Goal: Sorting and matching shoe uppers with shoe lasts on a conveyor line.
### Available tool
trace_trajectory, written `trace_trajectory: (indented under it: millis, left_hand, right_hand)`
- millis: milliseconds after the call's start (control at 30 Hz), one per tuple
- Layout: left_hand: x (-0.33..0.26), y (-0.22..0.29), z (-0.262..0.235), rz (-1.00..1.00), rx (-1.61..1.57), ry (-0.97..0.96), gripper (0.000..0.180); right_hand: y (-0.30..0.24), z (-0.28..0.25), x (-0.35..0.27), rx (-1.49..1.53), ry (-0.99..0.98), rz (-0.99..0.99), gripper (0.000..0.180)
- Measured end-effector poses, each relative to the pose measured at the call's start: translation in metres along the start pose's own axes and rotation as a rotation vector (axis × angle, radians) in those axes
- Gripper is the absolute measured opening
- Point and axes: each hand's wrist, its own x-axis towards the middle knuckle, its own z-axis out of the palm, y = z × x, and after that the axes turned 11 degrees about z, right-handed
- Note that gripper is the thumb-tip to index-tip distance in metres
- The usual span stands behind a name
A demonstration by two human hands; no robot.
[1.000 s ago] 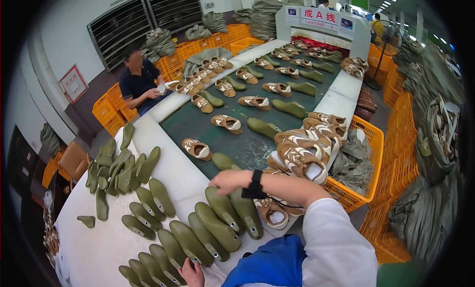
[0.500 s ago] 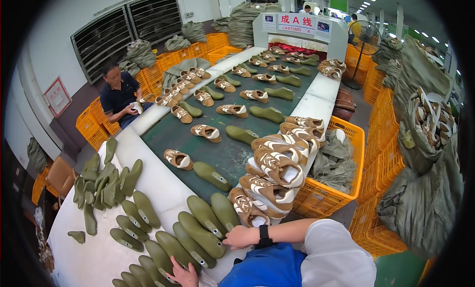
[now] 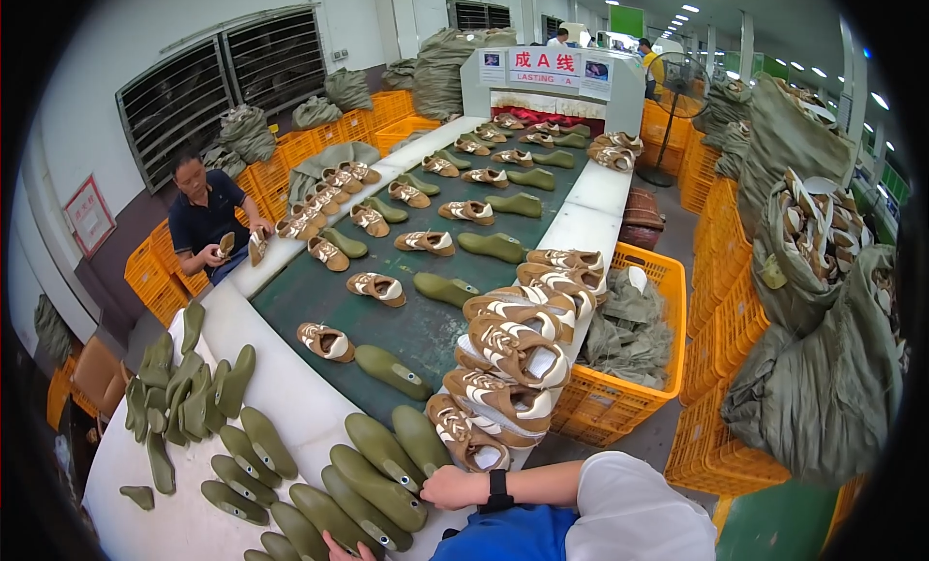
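Observation:
Green shoe lasts [image 3: 375, 469] lie side by side in rows on the white worktable [image 3: 208, 508]. At the heel ends of the nearest lasts, my right hand [image 3: 455, 487], with a dark wristband, has its fingers curled against one last; the fingertips are hidden. My left hand [image 3: 345, 549] rests at the bottom edge against another shoe last [image 3: 334, 517], its visible fingers apart and the rest cut off. Just beyond my right hand, brown and white sneakers [image 3: 498, 397] are heaped along the belt's right side.
A green conveyor belt [image 3: 319, 295] carries sneakers and lasts toward a machine opening [image 3: 542, 103]. More lasts [image 3: 184, 397] are piled at left. A seated co-worker [image 3: 208, 208] holds shoes beyond the belt. Orange crates [image 3: 721, 435] and grey-green sacks [image 3: 808, 397] line the right.
The whole view has shifted, so the scene sits further left. My left hand shows less at the lower edge. The co-worker's hands have moved apart, with a shoe in each.

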Motion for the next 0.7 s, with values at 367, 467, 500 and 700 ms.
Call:
trace_trajectory:
  millis: [367,467,500,700]
  left_hand:
    - [0.011,-0.010,0.024,0.073,-0.008,0.068,0.075]
    - [0.001,-0.020,0.012,0.111,-0.008,0.067,0.076]
    - [-0.007,-0.025,0.006,0.089,-0.082,0.112,0.074]
    - [-0.010,-0.081,-0.017,-0.061,0.171,0.427,0.067]
  right_hand:
    - [0.005,-0.020,-0.013,0.023,0.001,0.087,0.021]
    - [0.003,-0.029,-0.007,-0.007,0.001,-0.020,0.024]
    - [0.002,-0.026,-0.005,0.023,-0.009,-0.038,0.023]
    - [-0.001,-0.026,0.004,0.016,-0.070,-0.024,0.021]
